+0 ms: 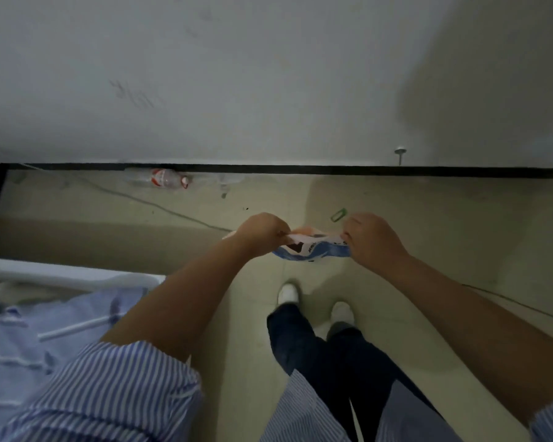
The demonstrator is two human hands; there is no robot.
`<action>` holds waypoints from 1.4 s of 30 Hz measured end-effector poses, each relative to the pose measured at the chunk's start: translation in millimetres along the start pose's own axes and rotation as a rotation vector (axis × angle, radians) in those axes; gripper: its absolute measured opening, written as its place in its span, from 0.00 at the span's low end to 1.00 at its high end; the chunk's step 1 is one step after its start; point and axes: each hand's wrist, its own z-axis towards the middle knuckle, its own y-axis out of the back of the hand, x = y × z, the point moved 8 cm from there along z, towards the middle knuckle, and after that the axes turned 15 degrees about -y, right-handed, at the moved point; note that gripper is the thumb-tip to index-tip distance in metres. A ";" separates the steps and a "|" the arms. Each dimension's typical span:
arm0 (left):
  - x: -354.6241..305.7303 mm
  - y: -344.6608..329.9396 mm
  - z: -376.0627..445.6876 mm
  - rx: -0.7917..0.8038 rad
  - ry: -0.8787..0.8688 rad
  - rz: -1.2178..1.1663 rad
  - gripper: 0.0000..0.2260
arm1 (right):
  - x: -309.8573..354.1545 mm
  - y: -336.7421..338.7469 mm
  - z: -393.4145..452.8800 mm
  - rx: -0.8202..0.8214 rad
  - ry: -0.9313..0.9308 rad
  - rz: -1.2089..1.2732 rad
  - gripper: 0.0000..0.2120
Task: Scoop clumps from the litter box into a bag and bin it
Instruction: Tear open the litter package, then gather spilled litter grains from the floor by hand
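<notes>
A blue and white plastic bag [313, 248] with dark print is stretched between both hands above the floor. My left hand [262, 231] pinches its left edge with curled fingers. My right hand [372, 239] grips its right edge. The bag hangs slack in the middle, in front of my feet in white shoes [288, 293]. No litter box, scoop or bin is in view.
A bed with a white rail [71, 277] and blue bedding stands at the lower left. A plastic bottle with a red label [163, 179] lies by the black skirting. A thin cable [160, 204] and a small green clip [338, 214] lie on the tiled floor.
</notes>
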 end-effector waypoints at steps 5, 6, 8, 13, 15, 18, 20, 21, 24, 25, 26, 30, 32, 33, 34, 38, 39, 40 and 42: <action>73.3 -10.5 91.1 0.097 -0.042 0.079 0.14 | -17.6 -63.3 88.4 0.033 -0.071 0.054 0.19; 86.8 -13.8 109.6 0.106 -0.052 0.081 0.14 | -21.6 -74.1 104.9 0.021 -0.093 0.048 0.19; 113.6 -18.2 145.7 0.093 -0.068 0.076 0.14 | -28.4 -93.9 137.2 -0.006 -0.115 0.043 0.13; 177.6 -23.7 214.5 0.013 -0.039 0.035 0.13 | -43.0 -128.8 215.3 -0.088 -0.142 0.027 0.09; 195.1 -20.8 239.1 -0.008 -0.034 0.050 0.13 | -50.5 -135.5 241.1 -0.163 -0.164 -0.010 0.08; 211.5 -19.8 270.0 -0.010 -0.007 0.080 0.12 | -64.3 -150.7 269.2 -0.130 -0.232 -0.017 0.12; 216.6 -28.1 282.8 -0.008 0.007 0.095 0.12 | -73.4 -156.3 279.5 -0.120 -0.320 -0.107 0.13; 218.9 -34.0 287.0 -0.016 0.029 0.095 0.12 | -78.3 -159.9 281.4 -0.095 -0.370 -0.138 0.10; 214.4 -45.1 291.2 -0.077 0.085 0.106 0.12 | -95.4 -176.5 276.7 0.092 -0.494 -0.138 0.14; 206.3 -46.4 291.2 -0.113 0.049 0.119 0.14 | -101.0 -178.9 270.1 0.132 -0.530 -0.118 0.16; 197.3 -47.5 289.8 -0.149 0.004 0.128 0.17 | -104.5 -178.8 261.9 0.143 -0.552 -0.100 0.16; 161.6 -49.0 275.7 -0.142 -0.106 0.200 0.24 | -122.5 -170.6 216.7 0.163 -0.646 0.013 0.20; 134.2 -49.9 267.3 -0.080 -0.178 0.242 0.23 | -131.4 -159.9 186.7 0.128 -0.727 0.075 0.22; 117.1 -50.0 262.8 -0.044 -0.220 0.271 0.23 | -134.1 -153.8 170.3 0.104 -0.767 0.084 0.22; 98.6 -50.6 259.1 -0.007 -0.265 0.310 0.23 | -136.7 -148.4 152.6 0.082 -0.813 0.085 0.22; 10.4 -56.4 242.7 0.099 -0.467 0.459 0.25 | -155.6 -125.1 67.0 -0.007 -1.083 0.196 0.27; -13.6 -59.5 237.6 0.120 -0.526 0.495 0.25 | -160.9 -125.1 40.3 0.006 -1.164 0.223 0.27; -37.5 -62.7 233.1 0.136 -0.585 0.528 0.24 | -166.1 -125.1 13.5 0.015 -1.242 0.258 0.26; -90.8 -72.8 219.6 0.170 -0.701 0.599 0.24 | -172.9 -124.9 -47.4 -0.001 -1.392 0.310 0.26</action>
